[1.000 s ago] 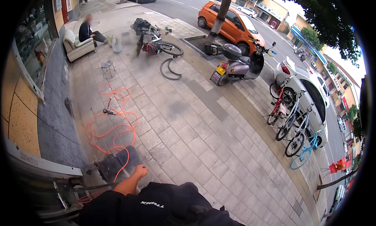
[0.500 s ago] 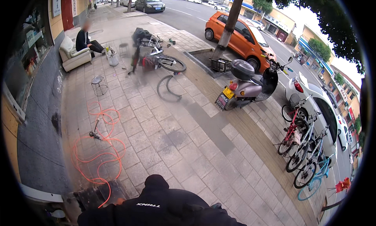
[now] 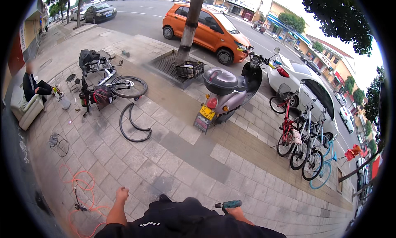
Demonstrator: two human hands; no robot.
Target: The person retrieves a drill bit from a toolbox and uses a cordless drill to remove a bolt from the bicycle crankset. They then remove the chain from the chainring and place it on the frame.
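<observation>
The right hand (image 3: 236, 213) has just come into sight between 5 and 6 o'clock in the view, gripping a green-and-black power drill (image 3: 232, 204) by its handle, its nose pointing toward 9 o'clock; that hand is thus occupied. The left hand (image 3: 122, 194), between 7 and 8, is loosely curled, with nothing visible in it.

Compared with half a second ago, the left hand stands clear of the sleeve, the orange hose (image 3: 93, 187) sits farther toward 8, and the loose tyre (image 3: 149, 134) and fallen bicycle (image 3: 108, 83) show farther left, near 9 and 10.
</observation>
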